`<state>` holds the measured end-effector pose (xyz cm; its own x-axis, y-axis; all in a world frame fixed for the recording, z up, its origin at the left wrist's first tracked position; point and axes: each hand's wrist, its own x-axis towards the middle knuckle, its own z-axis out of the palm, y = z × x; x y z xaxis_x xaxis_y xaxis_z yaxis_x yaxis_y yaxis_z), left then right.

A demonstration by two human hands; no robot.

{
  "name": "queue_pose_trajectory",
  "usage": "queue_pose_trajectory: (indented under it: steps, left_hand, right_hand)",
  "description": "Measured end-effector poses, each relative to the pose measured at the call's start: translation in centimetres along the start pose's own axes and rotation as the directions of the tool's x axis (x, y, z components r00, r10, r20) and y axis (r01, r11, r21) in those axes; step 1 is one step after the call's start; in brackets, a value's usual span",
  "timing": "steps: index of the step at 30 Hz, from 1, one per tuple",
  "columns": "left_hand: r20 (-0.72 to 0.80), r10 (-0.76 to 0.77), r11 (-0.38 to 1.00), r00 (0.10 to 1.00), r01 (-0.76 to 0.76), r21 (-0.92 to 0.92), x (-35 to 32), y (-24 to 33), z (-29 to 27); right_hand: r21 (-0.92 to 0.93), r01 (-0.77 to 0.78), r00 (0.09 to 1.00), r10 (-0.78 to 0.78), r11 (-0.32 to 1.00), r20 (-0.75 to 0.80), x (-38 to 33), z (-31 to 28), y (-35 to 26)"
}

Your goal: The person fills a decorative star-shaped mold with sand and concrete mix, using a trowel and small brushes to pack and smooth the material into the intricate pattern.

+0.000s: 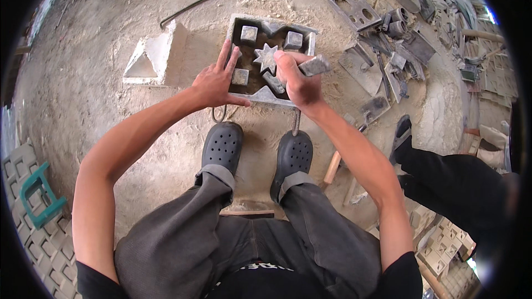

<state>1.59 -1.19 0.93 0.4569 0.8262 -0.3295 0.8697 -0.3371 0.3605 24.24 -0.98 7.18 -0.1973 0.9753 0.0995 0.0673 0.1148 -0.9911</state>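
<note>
A rectangular grey metal mould (266, 98) lies on the ground just beyond my feet. Inside it are a star-shaped block (265, 58) near the middle and cube-shaped blocks, including one (249, 34) at the far left and another (294, 40) at the far right. My left hand (216, 82) rests over the mould's left rim, fingers spread, holding nothing. Over the mould's right part, my right hand (298, 80) is closed around a stubby grey bar (316, 65). One end of this bar juts out past my fist. A grey piece (273, 83) shows below that hand; whether they are joined is unclear.
Left of the mould stands a whitish block (152, 58) with a triangular face; a bent rod (188, 8) lies beyond. A holed metal plate (357, 10) and scattered metal parts cover the right. A wooden handle (332, 167) lies near another person's leg (443, 180). A teal stool (41, 195) is far left.
</note>
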Motion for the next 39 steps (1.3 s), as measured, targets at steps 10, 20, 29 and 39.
queue_pose_trajectory:
  steps: [10, 20, 29, 39]
  left_hand:
    - [0.038, -0.025, 0.999, 0.999, 0.026, -0.032, -0.4, 0.1, 0.0]
    - [0.016, -0.019, 0.999, 1.000, 0.019, -0.036, 0.2, 0.2, 0.2]
    - [-0.006, 0.005, 1.000, 1.000, -0.005, -0.031, -0.2, 0.1, 0.4]
    - [0.013, -0.009, 1.000, 1.000, 0.009, -0.016, -0.3, 0.2, -0.2]
  right_hand:
    - [-0.053, 0.037, 0.998, -0.035, 0.998, 0.053, -0.6, 1.6, -1.4]
    - [0.025, -0.039, 0.988, 0.034, 0.999, 0.151, -0.6, -2.5, -0.7]
    - [0.018, 0.014, 0.913, -0.021, 1.000, 0.407, -2.0, -6.0, -3.4]
    - [-0.027, 0.123, 0.922, -0.104, 0.992, 0.372, -2.6, -6.0, -2.6]
